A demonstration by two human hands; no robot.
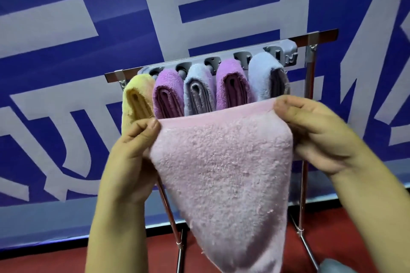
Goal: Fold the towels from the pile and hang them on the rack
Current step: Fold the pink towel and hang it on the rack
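Note:
I hold a pink towel (224,175) up in front of the rack, its top edge stretched between both hands and its lower part hanging to a point. My left hand (135,146) pinches the top left corner. My right hand (310,131) grips the top right corner. Behind the towel stands a chrome rack (310,37) with a grey row of pegs (286,51). Several folded towels hang on it side by side: a yellow towel (135,99), a purple towel (168,93), a blue-grey towel (198,91), a second purple towel (233,84) and a light blue towel (266,75).
A blue banner with large pale letters (66,73) covers the wall behind the rack. The rack's thin chrome legs (305,239) stand on a red floor (346,228). A grey-blue object (337,266) shows at the bottom right edge.

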